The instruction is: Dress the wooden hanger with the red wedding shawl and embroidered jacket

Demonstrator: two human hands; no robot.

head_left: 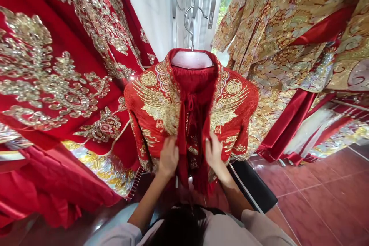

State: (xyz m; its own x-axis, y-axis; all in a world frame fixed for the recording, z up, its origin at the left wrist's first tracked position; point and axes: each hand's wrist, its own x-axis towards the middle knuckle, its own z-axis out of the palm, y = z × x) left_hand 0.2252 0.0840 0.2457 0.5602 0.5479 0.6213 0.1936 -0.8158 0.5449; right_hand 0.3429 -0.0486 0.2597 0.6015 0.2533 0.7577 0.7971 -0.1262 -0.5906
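A red embroidered jacket (150, 111) with gold wing patterns and round gold emblems hangs in front of me on a hanger (192, 60) with a metal hook. Its front is parted, and a dark red inner garment (193, 123) with a tied cord and a zipper shows between the panels. My left hand (169, 157) is closed on the front edge of the left panel. Opposite it, my right hand (213, 151) grips the edge of the right panel, its fingers slightly blurred. The fingertips on both sides are partly hidden by the cloth.
Red garments with silver beading (37, 69) hang close on the left. On the right hang gold patterned garments (276, 54). A white door frame (211, 4) with a lock stands behind the hanger. A black flat object (253, 184) lies over the red tiled floor (325, 196).
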